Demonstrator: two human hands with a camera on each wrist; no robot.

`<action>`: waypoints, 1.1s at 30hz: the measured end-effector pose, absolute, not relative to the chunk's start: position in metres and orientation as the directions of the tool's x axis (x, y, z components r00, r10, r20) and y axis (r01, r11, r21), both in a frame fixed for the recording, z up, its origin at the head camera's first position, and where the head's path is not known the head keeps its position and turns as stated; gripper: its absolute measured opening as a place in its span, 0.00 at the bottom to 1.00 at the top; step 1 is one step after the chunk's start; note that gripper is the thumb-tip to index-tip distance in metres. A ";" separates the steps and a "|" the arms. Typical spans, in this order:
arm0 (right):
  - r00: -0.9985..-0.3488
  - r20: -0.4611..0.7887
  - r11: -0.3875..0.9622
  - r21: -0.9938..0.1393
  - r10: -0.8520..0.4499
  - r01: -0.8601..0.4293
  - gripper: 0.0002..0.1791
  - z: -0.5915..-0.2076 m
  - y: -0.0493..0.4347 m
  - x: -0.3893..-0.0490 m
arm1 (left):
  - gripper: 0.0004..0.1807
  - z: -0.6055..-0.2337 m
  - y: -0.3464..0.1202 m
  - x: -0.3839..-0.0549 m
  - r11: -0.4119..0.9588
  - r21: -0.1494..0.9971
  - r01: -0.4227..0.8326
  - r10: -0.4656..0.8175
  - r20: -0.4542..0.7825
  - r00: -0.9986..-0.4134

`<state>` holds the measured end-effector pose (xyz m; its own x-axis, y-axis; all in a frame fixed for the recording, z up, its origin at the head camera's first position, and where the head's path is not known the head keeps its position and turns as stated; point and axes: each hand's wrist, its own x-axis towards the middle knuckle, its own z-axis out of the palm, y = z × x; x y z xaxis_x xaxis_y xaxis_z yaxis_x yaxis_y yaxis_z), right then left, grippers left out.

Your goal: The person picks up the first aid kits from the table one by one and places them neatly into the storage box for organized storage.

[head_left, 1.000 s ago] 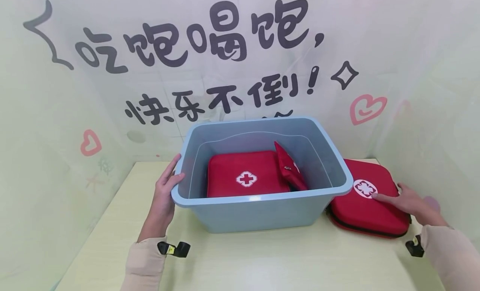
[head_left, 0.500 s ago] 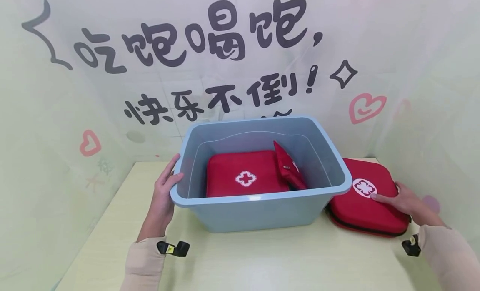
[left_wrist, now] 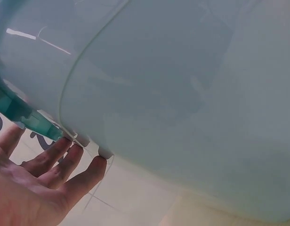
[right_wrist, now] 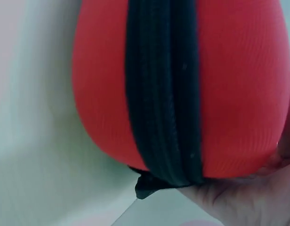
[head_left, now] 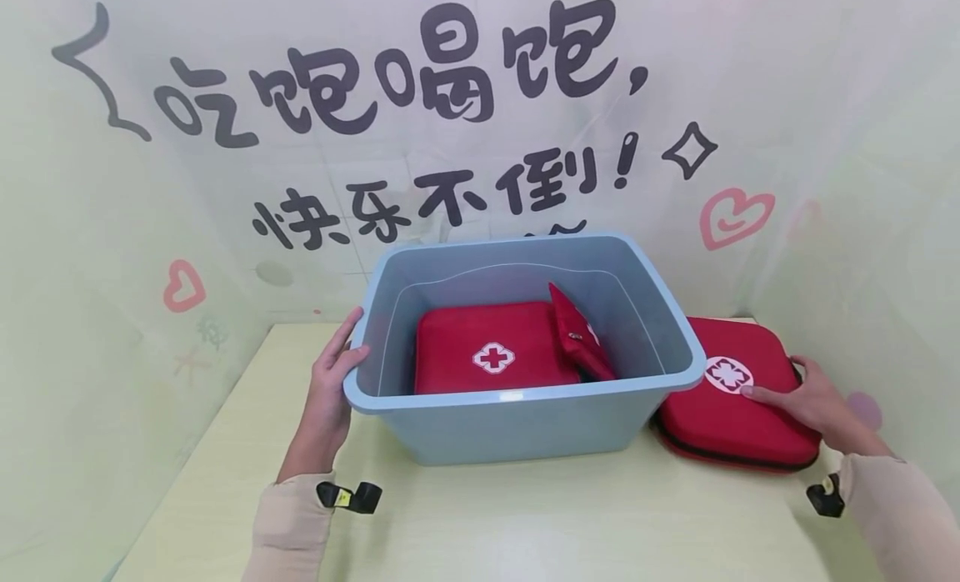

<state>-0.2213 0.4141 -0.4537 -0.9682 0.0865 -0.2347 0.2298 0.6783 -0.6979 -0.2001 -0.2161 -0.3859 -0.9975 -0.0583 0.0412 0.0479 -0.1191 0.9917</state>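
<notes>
A blue plastic bin (head_left: pixel 517 432) stands on the table in the head view. My left hand (head_left: pixel 330 378) grips its left rim, thumb over the edge and fingers against the outer wall; the left wrist view shows those fingertips touching the bin. Inside lie a flat red first-aid bag (head_left: pixel 457 348) with a white-edged cross and a smaller red pouch (head_left: pixel 581 340) leaning on end. Right of the bin, my right hand (head_left: pixel 813 403) holds a red hard-shell first-aid case (head_left: pixel 750 428), thumb on its lid. In the right wrist view its black zipper (right_wrist: pixel 166 94) runs round the side.
The pale table (head_left: pixel 570 524) extends in front of the bin. Behind it hangs a light backdrop (head_left: pixel 322 165) with black lettering and pink hearts, and more pale sheeting flanks both sides. The case's left edge lies close beside the bin's right wall.
My right-hand fingers shift slightly at the far right edge of the case. The bin, its contents and my left hand stay as they were.
</notes>
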 end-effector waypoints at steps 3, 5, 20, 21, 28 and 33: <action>-0.972 -0.217 0.687 -0.694 0.087 0.217 0.61 -0.455 0.417 -0.219 | 0.31 -0.386 -0.216 -0.200 -0.121 0.992 0.047 -0.059 0.040 -0.997; -0.972 -0.216 0.695 -0.685 0.089 0.216 0.60 -0.456 0.419 -0.219 | 0.31 -0.386 -0.216 -0.200 -0.122 0.991 0.047 -0.058 0.040 -0.997; -0.989 -0.137 0.689 -0.712 0.051 0.134 0.52 -0.447 0.415 -0.217 | 0.31 -0.388 -0.215 -0.201 -0.128 0.990 0.053 -0.049 0.047 -0.998; -0.990 -0.126 0.686 -0.715 0.058 0.131 0.51 -0.447 0.416 -0.216 | 0.31 -0.388 -0.215 -0.201 -0.126 0.991 0.051 -0.049 0.046 -0.998; -0.988 -0.085 0.730 -0.666 0.131 0.154 0.49 -0.440 0.428 -0.210 | 0.30 -0.389 -0.216 -0.202 -0.125 0.991 0.044 -0.056 0.038 -0.998; -0.977 -0.094 0.668 -0.718 0.189 0.198 0.49 -0.433 0.438 -0.206 | 0.30 -0.388 -0.216 -0.202 -0.123 0.992 0.042 -0.055 0.035 -0.998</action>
<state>-0.2060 0.4375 -0.4326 -0.9775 0.1890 -0.0939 0.1981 0.6678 -0.7175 -0.2016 -0.2162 -0.3876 -0.9978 -0.0554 0.0352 0.0418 -0.1229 0.9915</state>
